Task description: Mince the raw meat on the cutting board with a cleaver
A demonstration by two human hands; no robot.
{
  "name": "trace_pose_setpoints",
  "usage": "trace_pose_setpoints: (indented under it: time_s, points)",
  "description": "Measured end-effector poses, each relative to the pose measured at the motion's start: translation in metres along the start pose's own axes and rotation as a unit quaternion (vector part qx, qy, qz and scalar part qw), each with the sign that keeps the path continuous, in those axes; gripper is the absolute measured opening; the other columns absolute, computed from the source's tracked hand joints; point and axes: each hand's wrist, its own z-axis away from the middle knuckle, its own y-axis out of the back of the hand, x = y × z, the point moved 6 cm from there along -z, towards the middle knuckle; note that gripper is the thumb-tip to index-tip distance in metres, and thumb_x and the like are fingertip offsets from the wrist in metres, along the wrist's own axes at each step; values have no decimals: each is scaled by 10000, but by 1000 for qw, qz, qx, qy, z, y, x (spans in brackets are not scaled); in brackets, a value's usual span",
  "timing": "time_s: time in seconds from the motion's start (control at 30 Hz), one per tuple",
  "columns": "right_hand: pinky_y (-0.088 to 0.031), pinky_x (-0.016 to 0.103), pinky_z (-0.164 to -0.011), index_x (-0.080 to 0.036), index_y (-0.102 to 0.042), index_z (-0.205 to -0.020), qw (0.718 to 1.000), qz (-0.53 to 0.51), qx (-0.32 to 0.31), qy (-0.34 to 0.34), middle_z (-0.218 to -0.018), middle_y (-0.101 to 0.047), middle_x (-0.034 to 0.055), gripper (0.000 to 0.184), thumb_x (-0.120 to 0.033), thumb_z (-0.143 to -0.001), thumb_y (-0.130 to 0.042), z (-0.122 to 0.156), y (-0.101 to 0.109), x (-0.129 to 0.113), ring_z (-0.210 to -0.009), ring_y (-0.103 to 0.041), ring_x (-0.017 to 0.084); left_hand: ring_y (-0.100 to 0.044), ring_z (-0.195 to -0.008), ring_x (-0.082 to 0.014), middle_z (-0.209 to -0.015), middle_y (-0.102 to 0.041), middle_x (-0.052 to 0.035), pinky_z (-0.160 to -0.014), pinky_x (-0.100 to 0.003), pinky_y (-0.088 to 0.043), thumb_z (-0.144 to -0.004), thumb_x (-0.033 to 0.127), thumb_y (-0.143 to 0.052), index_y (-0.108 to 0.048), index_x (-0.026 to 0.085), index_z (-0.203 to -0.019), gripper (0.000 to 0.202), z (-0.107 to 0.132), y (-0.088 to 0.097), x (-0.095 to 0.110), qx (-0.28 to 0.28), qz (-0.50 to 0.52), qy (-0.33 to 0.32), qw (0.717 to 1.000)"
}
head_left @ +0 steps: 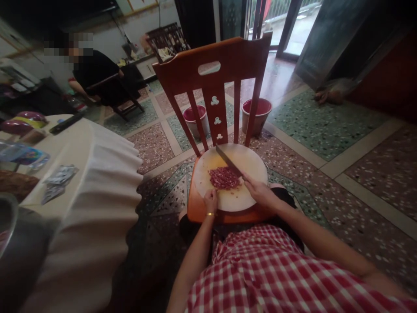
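A round white cutting board (232, 201) lies on the seat of a wooden chair (195, 208). Chopped dark red meat (224, 178) forms a loose heap near its middle, with small bits scattered around. My right hand (259, 191) is wrapped round the handle of a kitchen knife (228, 161), whose blade slants up and left over the board, along the heap's right side. At the board's near left edge, just below the meat, my left hand (211, 201) is closed with curled fingers; whether anything is in it is hidden.
A cloth-covered table (100, 174) stands at left, with a metal pot (22, 243), a plastic bottle (24, 154) and packets (60, 180). Behind the chair are two buckets (257, 119) with red insides. A person (94, 69) sits farther back; a dog-like animal (334, 92) lies at right.
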Motion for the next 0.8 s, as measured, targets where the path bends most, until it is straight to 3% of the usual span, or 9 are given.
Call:
trace_pose_setpoints:
  time_s: [0.1,0.27,0.4,0.53,0.63,0.7,0.8]
  points:
    - [-351,328,-966,-198,-280,-1352,999,-15,37,4,-1272,-467,53,479,-305,-886,-309,0,4,-3,-1143,-442,192,-472,-597,-96,-618,-557,-3,-590,-201,-356,-806,295,-380,-585,157,-660,287,0,0,-2,7,-10,-4,1000]
    - [-385,367,-932,-197,-336,-1327,997,-19,-61,-35,-1221,-514,69,460,-296,-879,-312,4,-12,4,-1117,-469,215,-468,-599,-96,-623,-556,-4,-593,-202,-360,-814,285,-370,-582,164,-669,284,1,-1,-2,5,-23,-10,1000]
    - [-340,329,-975,-220,-274,-1355,999,-47,12,4,-1269,-473,43,487,-334,-883,-309,5,0,-8,-1161,-422,184,-455,-583,-97,-595,-533,0,-581,-207,-353,-812,287,-371,-570,166,-630,295,1,-3,0,-2,-33,-13,999]
    - [-386,379,-926,-207,-384,-1302,996,-75,-28,-29,-1187,-545,83,462,-336,-861,-332,5,-22,12,-1090,-494,227,-468,-595,-101,-620,-552,-10,-591,-211,-359,-815,283,-366,-578,168,-661,285,0,-1,2,4,-34,-17,999]
    - [-512,335,-676,-203,-371,-1308,979,-175,-39,-92,-845,-659,60,490,-377,-851,-343,12,-30,36,-743,-627,196,-484,-618,-102,-644,-568,-13,-602,-210,-365,-819,294,-364,-585,171,-690,284,0,-1,3,0,-25,-22,999]
    - [-469,248,-428,-203,-279,-1349,951,-273,-22,-143,-578,-573,-25,551,-422,-847,-341,22,-25,50,-432,-541,130,-478,-605,-102,-620,-555,-9,-590,-208,-360,-822,303,-360,-580,169,-670,299,0,0,3,3,-24,-17,1000]
    - [-351,188,-292,-227,-187,-1370,894,-393,5,-214,-505,-447,-91,640,-463,-815,-400,45,-20,71,-299,-389,76,-475,-607,-104,-612,-547,-11,-594,-210,-360,-830,314,-345,-577,166,-658,325,1,0,5,4,-20,-21,1000]
